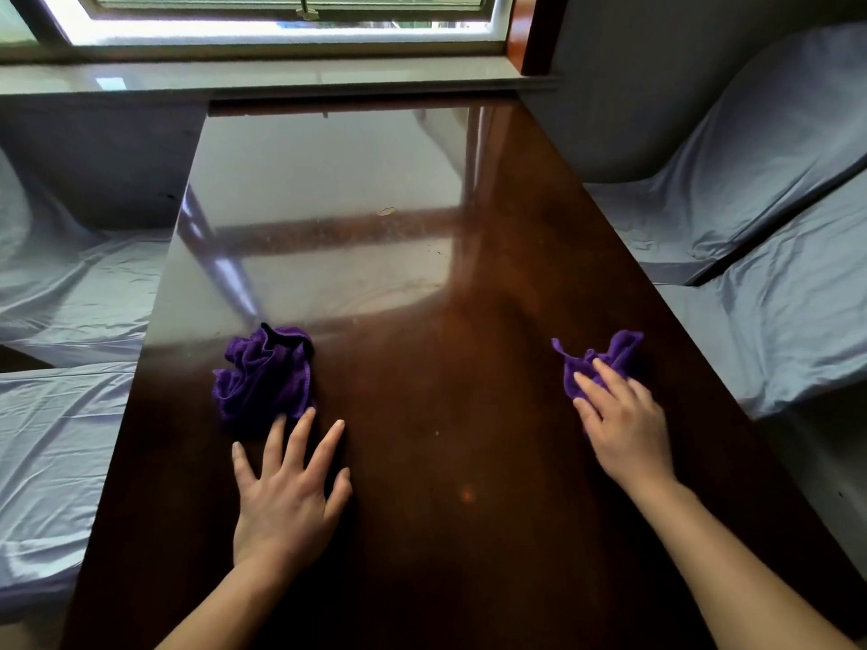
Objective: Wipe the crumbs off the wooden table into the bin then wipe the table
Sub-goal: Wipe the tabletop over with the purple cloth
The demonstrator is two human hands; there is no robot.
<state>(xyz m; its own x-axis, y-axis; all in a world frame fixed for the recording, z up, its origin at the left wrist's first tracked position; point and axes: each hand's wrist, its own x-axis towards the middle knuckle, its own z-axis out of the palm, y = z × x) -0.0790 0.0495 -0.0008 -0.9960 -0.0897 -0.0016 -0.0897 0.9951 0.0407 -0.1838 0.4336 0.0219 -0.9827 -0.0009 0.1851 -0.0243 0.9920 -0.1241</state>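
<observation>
The dark, glossy wooden table [422, 462] runs from me toward the window. A crumpled purple cloth [262, 377] lies on its left part. My left hand [288, 494] rests flat just behind that cloth, fingers spread, fingertips at its near edge. A second purple cloth [610, 358] lies near the table's right edge, and my right hand [624, 424] presses down on it with the fingers laid over its near part. A pale crumb [386, 211] and fine specks lie on the far middle of the table. No bin is in view.
Seats draped in grey-blue covers flank the table on the left [61, 415] and the right [774, 297]. A pale window sill [281, 79] and the window stand beyond the table's far end.
</observation>
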